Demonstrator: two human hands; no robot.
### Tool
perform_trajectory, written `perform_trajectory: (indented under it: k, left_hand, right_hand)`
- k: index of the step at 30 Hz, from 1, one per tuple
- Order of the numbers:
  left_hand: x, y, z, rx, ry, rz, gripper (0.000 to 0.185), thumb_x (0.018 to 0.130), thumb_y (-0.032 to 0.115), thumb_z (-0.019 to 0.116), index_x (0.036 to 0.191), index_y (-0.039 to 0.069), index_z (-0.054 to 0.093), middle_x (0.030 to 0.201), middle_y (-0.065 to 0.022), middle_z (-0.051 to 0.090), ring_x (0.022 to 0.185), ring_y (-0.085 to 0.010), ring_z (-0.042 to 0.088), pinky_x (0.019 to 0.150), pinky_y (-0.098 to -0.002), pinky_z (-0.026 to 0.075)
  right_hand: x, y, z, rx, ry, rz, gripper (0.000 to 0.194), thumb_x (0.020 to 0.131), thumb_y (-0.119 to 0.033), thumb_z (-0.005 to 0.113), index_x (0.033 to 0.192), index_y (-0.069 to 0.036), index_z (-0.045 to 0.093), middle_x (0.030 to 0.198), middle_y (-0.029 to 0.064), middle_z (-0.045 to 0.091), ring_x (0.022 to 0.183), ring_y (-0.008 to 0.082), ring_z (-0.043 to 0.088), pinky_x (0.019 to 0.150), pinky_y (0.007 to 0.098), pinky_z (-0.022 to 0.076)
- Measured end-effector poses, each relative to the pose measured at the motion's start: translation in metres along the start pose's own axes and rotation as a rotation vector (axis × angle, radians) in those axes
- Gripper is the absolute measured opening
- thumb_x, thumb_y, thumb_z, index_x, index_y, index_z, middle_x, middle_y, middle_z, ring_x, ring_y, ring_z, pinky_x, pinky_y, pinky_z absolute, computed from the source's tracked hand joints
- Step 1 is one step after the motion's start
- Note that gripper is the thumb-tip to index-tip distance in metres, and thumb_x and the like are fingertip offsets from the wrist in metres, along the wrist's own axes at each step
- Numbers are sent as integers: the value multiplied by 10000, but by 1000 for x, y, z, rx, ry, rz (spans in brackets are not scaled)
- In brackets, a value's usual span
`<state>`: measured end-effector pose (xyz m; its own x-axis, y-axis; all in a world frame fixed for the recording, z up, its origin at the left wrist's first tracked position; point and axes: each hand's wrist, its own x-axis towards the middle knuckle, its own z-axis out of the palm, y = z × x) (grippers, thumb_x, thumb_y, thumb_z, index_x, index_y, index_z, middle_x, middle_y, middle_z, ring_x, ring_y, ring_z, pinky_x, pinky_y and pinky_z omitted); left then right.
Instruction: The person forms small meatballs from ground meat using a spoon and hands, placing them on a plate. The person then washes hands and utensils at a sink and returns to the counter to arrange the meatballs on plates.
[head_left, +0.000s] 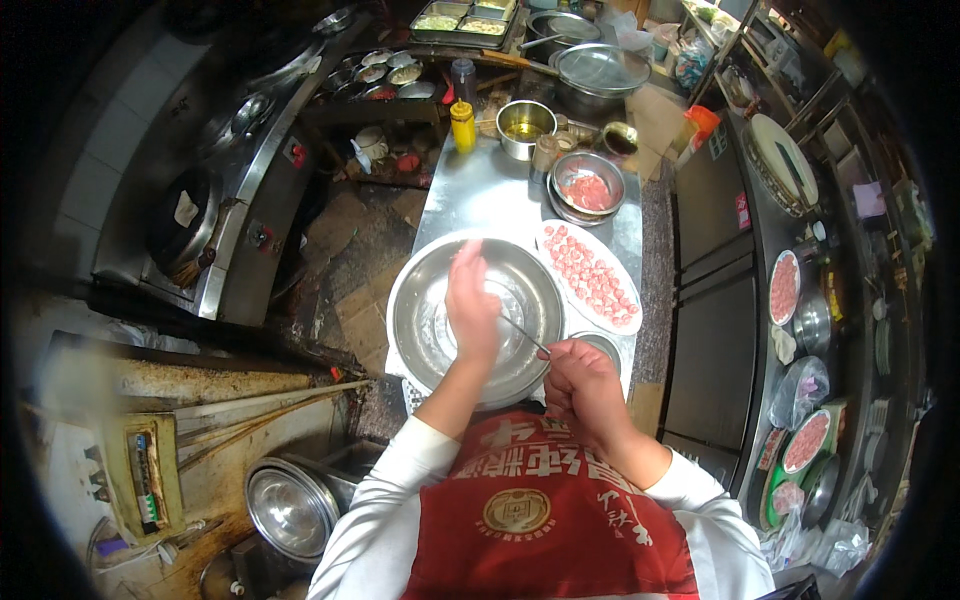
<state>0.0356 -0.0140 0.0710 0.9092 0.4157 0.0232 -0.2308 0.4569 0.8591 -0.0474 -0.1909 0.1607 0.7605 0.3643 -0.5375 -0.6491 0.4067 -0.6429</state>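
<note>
A wide stainless steel mixing bowl rests on the metal table, wet residue on its inside. Over it is my left hand, blurred, its fingers stretched toward the bowl's far rim and nothing visible in it. My right hand is closed around a thin metal utensil. The utensil's far end is hidden behind my left hand. Right of the bowl lies a white oval platter with several rows of raw meatballs. A smaller metal bowl sits partly hidden beyond my right hand.
On the metal table stand a metal bowl of raw meat, a pot of oil and a yellow squeeze bottle. A stove runs along the left. To the right, a counter carries plates of meat.
</note>
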Motion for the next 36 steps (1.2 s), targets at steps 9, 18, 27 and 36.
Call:
perform_trajectory:
  k: [9,18,27,36]
  left_hand:
    - [2,25,-9,-846,77,-563,811,1106,548,357,1561,-121,411,1633,-299,451,1544,-431,414,1307,-526,315]
    - [7,30,3,-831,-13,-391,707,1111,459,380,1496,-123,494,1575,-301,522,1523,-431,451,1299,-544,330]
    - [10,14,8,-123,-72,69,660,1129,436,328,1509,-68,520,1586,-236,535,1523,-383,465,1268,-517,354]
    - [5,24,3,-820,33,-472,832,1105,534,351,1590,-141,352,1635,-305,435,1564,-428,376,1321,-510,295]
  right_hand:
    - [22,8,-22,-1530,-80,-1227,260,959,14,629,1218,18,639,788,113,577,655,302,556,584,408,460]
    - [14,26,-23,-924,112,-586,140,1080,-86,612,1185,1,639,771,64,586,668,229,594,614,348,484]
    - [0,-1,11,-20,-4,24,142,1132,-186,553,1123,-55,608,671,-32,415,547,98,362,482,269,328]
    - [19,4,-3,-1062,21,-816,190,1069,-87,630,1238,-3,615,700,68,527,626,253,559,591,366,475]
